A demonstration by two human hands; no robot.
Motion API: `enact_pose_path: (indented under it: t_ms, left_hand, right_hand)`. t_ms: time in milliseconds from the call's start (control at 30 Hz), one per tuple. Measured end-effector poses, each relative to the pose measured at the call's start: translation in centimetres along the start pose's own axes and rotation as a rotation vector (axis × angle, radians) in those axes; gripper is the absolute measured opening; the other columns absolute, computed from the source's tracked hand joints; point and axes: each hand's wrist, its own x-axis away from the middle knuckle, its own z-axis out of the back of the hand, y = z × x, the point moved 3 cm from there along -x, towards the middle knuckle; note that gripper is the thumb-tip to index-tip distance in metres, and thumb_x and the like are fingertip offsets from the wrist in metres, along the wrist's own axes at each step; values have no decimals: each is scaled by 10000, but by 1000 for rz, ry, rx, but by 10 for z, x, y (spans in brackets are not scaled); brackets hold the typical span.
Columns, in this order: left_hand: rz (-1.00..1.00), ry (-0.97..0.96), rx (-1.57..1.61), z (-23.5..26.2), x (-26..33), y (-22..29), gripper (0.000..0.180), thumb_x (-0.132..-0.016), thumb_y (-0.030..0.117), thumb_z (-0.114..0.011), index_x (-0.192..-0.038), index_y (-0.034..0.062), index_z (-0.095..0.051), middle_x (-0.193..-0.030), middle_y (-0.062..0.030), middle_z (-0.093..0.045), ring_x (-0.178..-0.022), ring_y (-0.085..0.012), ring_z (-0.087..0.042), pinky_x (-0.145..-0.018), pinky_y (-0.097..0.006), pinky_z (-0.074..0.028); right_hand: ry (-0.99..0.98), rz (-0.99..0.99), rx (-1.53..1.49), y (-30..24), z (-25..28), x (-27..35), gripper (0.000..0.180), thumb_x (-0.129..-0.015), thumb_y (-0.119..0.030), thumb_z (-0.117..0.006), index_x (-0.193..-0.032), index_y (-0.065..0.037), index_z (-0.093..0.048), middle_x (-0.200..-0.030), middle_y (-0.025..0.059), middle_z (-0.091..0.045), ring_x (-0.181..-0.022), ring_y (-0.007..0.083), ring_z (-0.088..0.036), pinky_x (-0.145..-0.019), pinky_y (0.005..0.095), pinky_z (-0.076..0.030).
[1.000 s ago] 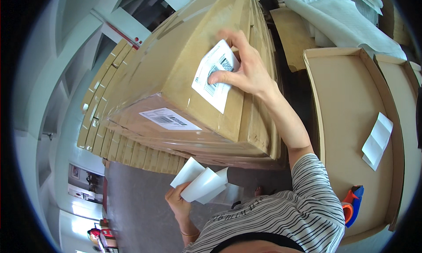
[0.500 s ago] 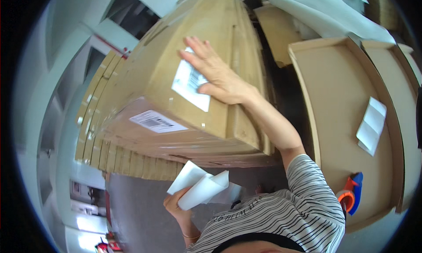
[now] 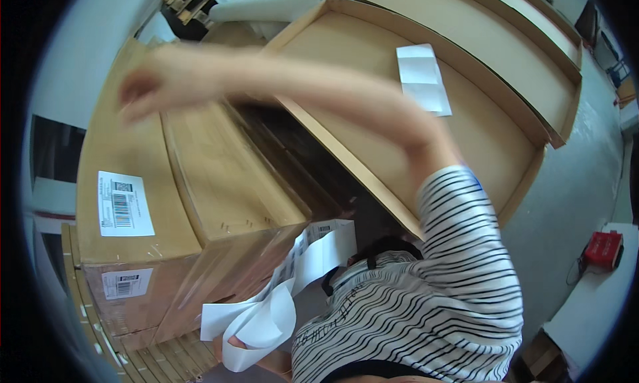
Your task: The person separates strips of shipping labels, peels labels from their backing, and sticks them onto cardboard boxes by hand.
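Low in the view my left hand (image 3: 234, 344) is closed on a curling strip of white labels (image 3: 266, 318), and the paper hides most of its fingers. The strip's upper end, with printed labels, lies near the corner of a large brown carton. My right hand (image 3: 170, 80) is raised over the far end of the cartons, smeared by motion, so its fingers are unclear. Below it, the nearest carton (image 3: 136, 150) has one white barcode label (image 3: 125, 204) on its top and a smaller label (image 3: 126, 284) on its end face. A second carton (image 3: 229, 177) stands close on its right.
Shallow open cardboard trays (image 3: 359, 37) lie to the right, one with a folded white sheet (image 3: 424, 80) in it. Flat stacked cartons (image 3: 180, 356) are at lower left. At far right a red box (image 3: 604, 248) sits on a white table (image 3: 586, 310). Wooden pallets (image 3: 190, 0) stand far back.
My right hand has lifted off the label on the carton and swung left and away. The view has turned right, and the strip in my left hand now hangs more unrolled.
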Motion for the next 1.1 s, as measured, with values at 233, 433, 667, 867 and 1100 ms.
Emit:
enact_pose_path:
  t_ms: [233, 433, 667, 867, 1100]
  left_hand:
    - [40, -104, 224, -14, -3, -7, 140, -773, 162, -694, -818, 30, -678, -702, -133, -672, -675, -228, -669, -674, -348, -507]
    - [66, -160, 336, -25, 1, -6, 147, -784, 172, -688, -823, 31, -670, -703, -136, -669, -680, -231, -669, -679, -356, -509]
    - [86, -198, 416, -30, 10, 2, 156, -797, 184, -682, -829, 32, -660, -704, -139, -666, -685, -235, -669, -686, -366, -511]
    - [117, -209, 436, -22, 20, 13, 164, -807, 193, -676, -834, 33, -652, -704, -141, -663, -690, -239, -669, -692, -375, -513]
    - [148, -210, 477, -19, 31, 20, 174, -820, 205, -670, -840, 34, -642, -705, -144, -660, -696, -243, -669, -698, -385, -516]
  right_hand:
    - [-510, -1327, 1027, 104, 239, 276, 322, -776, -312, -696, -761, 8, -663, -644, 132, -639, -590, 265, -615, -536, 417, -463]
    - [376, -1492, 666, 104, 262, 441, 382, -716, -308, -795, -832, 38, -685, -692, 126, -654, -616, 205, -645, -497, 343, -509]
    - [207, -1500, 543, 128, 247, 472, 379, -693, -284, -793, -981, -57, -697, -785, 106, -674, -724, 203, -648, -598, 374, -522]
    - [-388, -740, 1275, 90, 188, 398, 696, -683, -312, -786, -1286, -101, -510, -1288, 130, -535, -1195, 269, -513, -1005, 467, -393]
    - [-683, -941, 1072, 99, 149, 408, 561, -762, -319, -717, -1238, -78, -547, -1183, 114, -568, -1133, 280, -550, -911, 452, -476]
